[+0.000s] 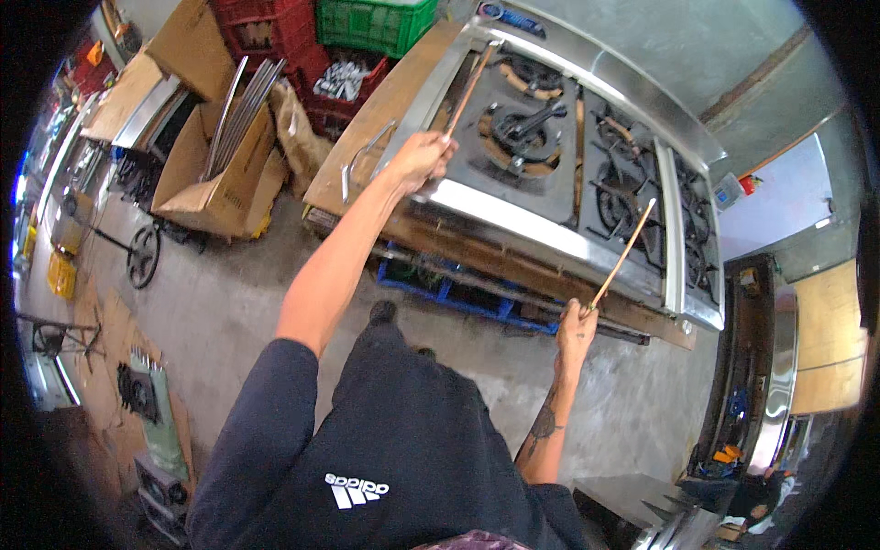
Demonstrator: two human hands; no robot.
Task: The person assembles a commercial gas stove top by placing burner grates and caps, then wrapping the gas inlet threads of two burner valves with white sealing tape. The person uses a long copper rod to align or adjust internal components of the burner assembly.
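My left hand (pixel 423 158) is closed around the near end of a thin copper-coloured rod (pixel 469 90), which slants up over the left end of a steel gas range (pixel 522 216). Lower on the right, my right hand (pixel 576 328) grips a second thin rod (pixel 623 255), lighter in colour, pointing up and away over the range's front edge. Whether either rod is hollow I cannot tell. Black burners with brownish rings, such as one burner (pixel 521 137), sit in the dark top of the range between my hands.
The range rests on a wooden bench (pixel 335 183), where a bent metal bar (pixel 367 151) lies. A blue pallet (pixel 449 295) is underneath. On the left stand a cardboard box (pixel 206 183) of metal strips and stacked crates (pixel 376 26). A steel piece (pixel 632 513) is at the lower right.
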